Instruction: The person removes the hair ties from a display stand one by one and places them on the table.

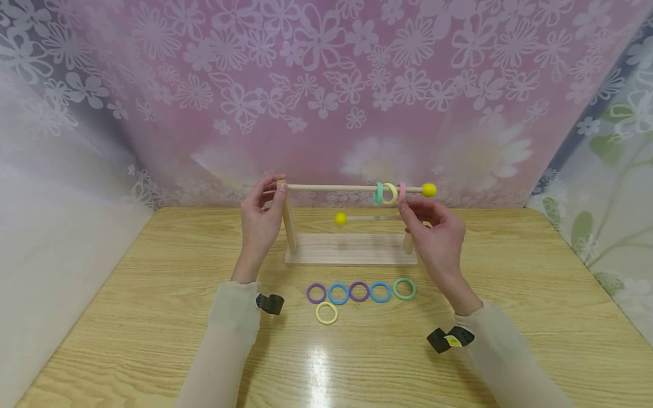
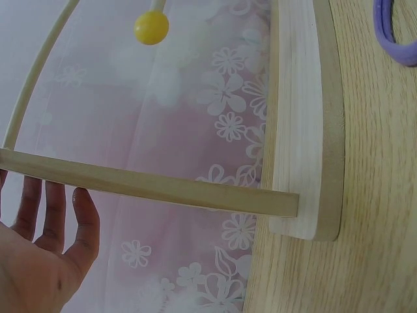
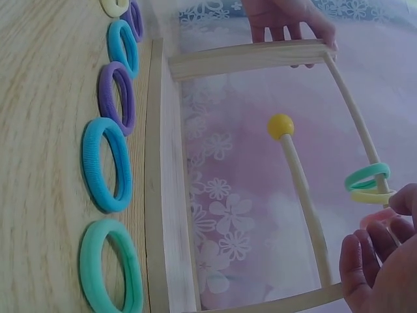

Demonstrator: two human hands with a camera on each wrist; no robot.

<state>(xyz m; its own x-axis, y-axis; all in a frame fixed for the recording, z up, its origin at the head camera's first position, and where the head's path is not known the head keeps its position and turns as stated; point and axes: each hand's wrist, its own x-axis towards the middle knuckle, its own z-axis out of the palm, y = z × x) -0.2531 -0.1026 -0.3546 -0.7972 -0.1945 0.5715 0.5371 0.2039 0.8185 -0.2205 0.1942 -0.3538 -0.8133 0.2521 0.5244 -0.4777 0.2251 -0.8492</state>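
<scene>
A wooden stand point(image 1: 352, 249) holds an upper rod point(image 1: 331, 187) with a yellow ball point(image 1: 429, 190) at its right end. Green point(image 1: 378, 194), yellow point(image 1: 390, 194) and pink point(image 1: 402, 192) rings hang on that rod toward the right. My left hand point(image 1: 261, 218) grips the top of the left post point(image 1: 288, 224), thumb in front and fingers behind. With thumb and fingers, my right hand point(image 1: 440, 241) pinches the pink ring point(image 3: 379, 217) on the rod. The right post is mostly hidden behind that hand.
A lower rod point(image 3: 305, 195) with a yellow ball point(image 1: 340, 219) juts inward from the right post. On the table point(image 1: 168, 317) in front of the base lie several rings: purple point(image 1: 317, 293), blue point(image 1: 339, 294), green point(image 1: 405, 289) and yellow point(image 1: 326, 313). A flowered curtain point(image 1: 326, 113) hangs behind.
</scene>
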